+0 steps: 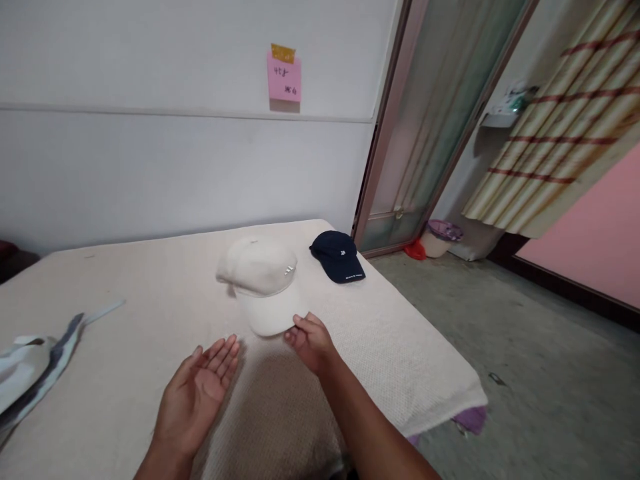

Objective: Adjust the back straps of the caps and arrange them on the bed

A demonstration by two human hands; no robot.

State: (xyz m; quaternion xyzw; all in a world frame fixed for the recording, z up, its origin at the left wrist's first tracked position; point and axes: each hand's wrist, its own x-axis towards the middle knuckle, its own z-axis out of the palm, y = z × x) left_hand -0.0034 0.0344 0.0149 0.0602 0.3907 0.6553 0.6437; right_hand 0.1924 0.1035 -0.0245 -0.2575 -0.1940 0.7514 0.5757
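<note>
A white baseball cap with a small striped logo is in front of me, its brim pointing toward me. My right hand pinches the right edge of that brim between thumb and fingers. Palm up, my left hand is apart from the cap, below and left of the brim, with its fingers stretched out and nothing in it. Beyond my right hand, a navy blue baseball cap with white lettering lies on the cream cover.
At the far left lies a white and grey cloth item with a strap. A pink note is taped to the wall behind. To the right are a sliding glass door, a lined bin and a striped curtain.
</note>
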